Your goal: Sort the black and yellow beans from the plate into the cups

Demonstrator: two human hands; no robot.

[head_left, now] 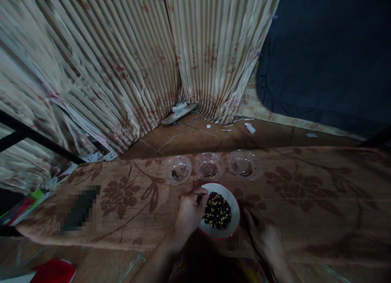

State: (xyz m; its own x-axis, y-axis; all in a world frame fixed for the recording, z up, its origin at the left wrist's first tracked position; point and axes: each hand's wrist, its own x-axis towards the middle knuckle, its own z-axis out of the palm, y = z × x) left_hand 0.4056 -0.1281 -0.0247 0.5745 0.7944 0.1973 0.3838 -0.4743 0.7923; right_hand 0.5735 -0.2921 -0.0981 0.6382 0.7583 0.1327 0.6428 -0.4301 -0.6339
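The person's right hand (265, 236) is the blurred one, at the right side of a round white bowl with a red rim (238, 224); its fingers are in shadow, so I cannot tell how far they are open or if they have hold of something. The left hand (190, 211) is at the left edge of this bowl, its thumb and fingertips pinched together on a thin, slender object (203, 193), which is too small to identify. The bowl stands on the table, in front of the person, and in it lies a mix of small black beans and yellow grains (217, 211).

Under it is a brown woven tablecloth with darker flowers (137, 222). Just beyond the bowl, three clear round plastic bowls stand in a row: the left one (177, 181) contains a few dark pieces, the middle one (209, 155) a few yellow grains, and the right one (259, 165) a little dark reddish matter.

Farther away, on the brown tiled floor (180, 134), some small white scraps lie scattered. A skateboard-like board (179, 115) rests near the foot of a striped beige curtain with reddish flowers (134, 63). At right hangs a large dark blue cloth (324, 59).
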